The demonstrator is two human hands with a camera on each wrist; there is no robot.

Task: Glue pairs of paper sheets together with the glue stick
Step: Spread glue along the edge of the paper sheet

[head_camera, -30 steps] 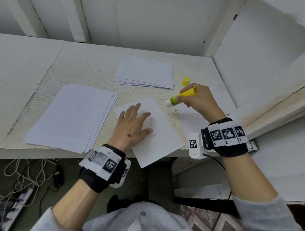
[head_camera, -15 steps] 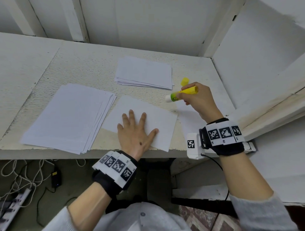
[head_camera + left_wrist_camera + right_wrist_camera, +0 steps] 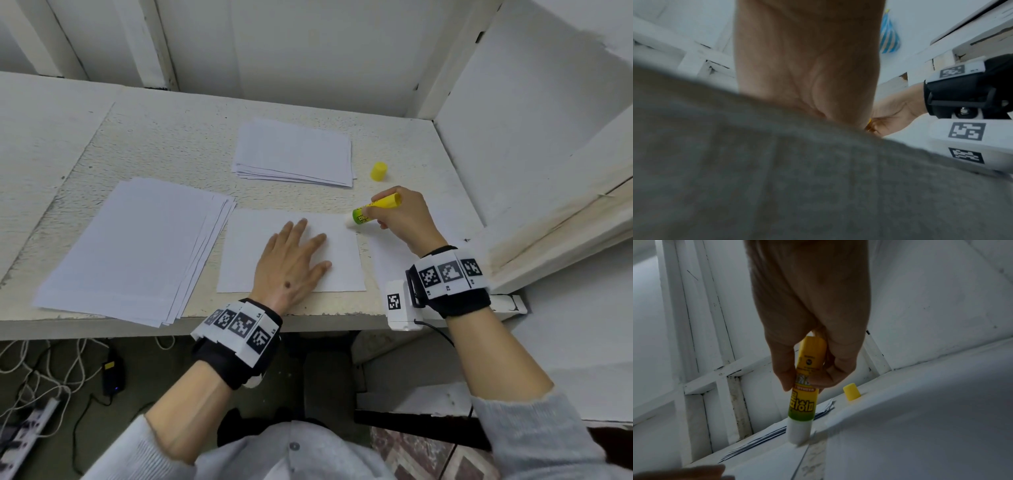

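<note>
Flat, fingers spread, the left hand [image 3: 294, 263] presses one sheet [image 3: 239, 260]; the right hand [image 3: 400, 216] pinches one uncapped glue stick [image 3: 375, 207] touching that sheet's corner; two paper stacks [image 3: 137, 246] and one yellow cap [image 3: 379, 171] lie on the tabletop [image 3: 164, 144].

White table [image 3: 164, 144], paper stacks [image 3: 130, 246], single sheet [image 3: 246, 260], yellow cap [image 3: 379, 171]
</note>
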